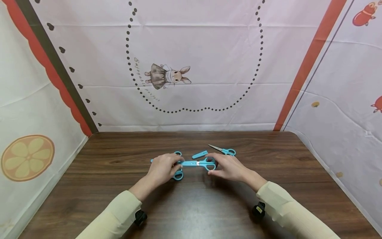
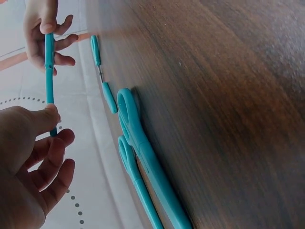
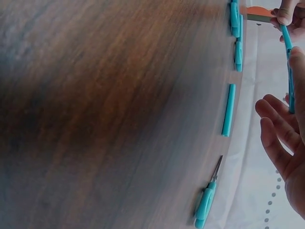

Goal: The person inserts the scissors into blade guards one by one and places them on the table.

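Note:
A pair of light-blue scissors [image 1: 204, 163] is held level above the table between both hands, its blades covered by a matching blue sheath [image 1: 188, 163]. My left hand [image 1: 163, 166] pinches the sheath's tip end between thumb and fingers. At the other end, my right hand [image 1: 231, 167] grips the handle loops. The left wrist view shows the scissors [image 2: 49, 83] edge-on, held clear of the tabletop. Beneath my left hand lie two more blue scissors [image 2: 151, 160] [image 2: 139, 181], side by side with sheaths on, partly hidden by that hand in the head view.
Behind the held pair, a loose blue sheath [image 1: 200, 154] lies on the brown wooden table [image 1: 191, 202]. Unsheathed scissors [image 1: 229, 152] rest farther right, their bare blades pointing left. A printed white cloth [image 1: 209, 66] hangs along the table's back edge and sides.

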The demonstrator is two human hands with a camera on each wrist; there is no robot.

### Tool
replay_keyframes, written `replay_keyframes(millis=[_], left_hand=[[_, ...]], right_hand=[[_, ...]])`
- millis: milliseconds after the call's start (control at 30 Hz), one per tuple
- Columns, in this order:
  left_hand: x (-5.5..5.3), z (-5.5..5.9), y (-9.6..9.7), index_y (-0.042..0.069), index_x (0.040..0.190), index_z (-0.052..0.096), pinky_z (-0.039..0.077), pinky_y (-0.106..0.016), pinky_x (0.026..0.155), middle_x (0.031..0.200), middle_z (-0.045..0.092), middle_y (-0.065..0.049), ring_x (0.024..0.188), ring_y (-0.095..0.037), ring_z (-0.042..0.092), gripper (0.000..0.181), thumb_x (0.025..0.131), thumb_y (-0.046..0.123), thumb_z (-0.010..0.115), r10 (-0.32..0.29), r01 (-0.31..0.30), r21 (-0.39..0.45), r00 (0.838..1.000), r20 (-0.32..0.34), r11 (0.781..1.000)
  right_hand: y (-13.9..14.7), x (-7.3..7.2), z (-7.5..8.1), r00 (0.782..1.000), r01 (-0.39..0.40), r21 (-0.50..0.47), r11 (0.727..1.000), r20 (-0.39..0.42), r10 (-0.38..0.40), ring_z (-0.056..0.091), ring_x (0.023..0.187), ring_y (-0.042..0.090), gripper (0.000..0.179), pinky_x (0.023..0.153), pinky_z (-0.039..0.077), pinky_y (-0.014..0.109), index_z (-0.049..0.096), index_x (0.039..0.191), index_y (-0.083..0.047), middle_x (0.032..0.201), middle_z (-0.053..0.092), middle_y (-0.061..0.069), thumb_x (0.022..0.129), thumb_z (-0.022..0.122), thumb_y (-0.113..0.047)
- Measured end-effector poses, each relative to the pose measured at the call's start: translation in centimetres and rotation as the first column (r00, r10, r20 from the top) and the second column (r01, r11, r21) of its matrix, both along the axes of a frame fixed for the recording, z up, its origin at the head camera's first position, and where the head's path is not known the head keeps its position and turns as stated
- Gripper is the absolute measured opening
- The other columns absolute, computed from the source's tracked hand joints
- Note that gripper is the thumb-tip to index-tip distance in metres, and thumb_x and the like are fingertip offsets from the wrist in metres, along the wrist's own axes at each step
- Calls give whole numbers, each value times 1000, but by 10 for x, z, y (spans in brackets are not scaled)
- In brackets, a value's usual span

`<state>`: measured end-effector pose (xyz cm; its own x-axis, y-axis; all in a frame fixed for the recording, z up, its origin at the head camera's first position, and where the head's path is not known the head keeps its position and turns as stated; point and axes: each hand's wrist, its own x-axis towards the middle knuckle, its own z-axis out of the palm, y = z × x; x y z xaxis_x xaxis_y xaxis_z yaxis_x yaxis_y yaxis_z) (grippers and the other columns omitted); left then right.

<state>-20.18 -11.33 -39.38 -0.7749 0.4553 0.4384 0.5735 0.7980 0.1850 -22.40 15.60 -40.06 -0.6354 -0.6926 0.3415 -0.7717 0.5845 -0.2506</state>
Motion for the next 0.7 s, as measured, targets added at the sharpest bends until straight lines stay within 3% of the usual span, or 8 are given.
replay_keyframes(millis=[467, 700], left_hand=[[2, -1, 5, 22, 93, 66, 33, -15, 45, 75, 60, 12, 55, 1, 43, 18, 75, 25, 67, 2, -2, -8, 1000, 14, 1000], [2, -3, 5, 22, 93, 67, 31, -16, 42, 71, 58, 13, 51, 1, 41, 19, 75, 28, 67, 3, -3, -24, 1000, 15, 1000]], right_hand=[[-2, 0, 2, 1000, -18, 10, 1000, 17, 17, 54, 64, 4, 56, 52, 39, 16, 46, 121, -13, 101, 60, -3, 75, 65, -39], [-3, 0, 1, 1000, -10, 26, 1000, 28, 9, 55, 65, 4, 55, 53, 40, 16, 44, 121, -20, 101, 59, -5, 75, 64, -41]])
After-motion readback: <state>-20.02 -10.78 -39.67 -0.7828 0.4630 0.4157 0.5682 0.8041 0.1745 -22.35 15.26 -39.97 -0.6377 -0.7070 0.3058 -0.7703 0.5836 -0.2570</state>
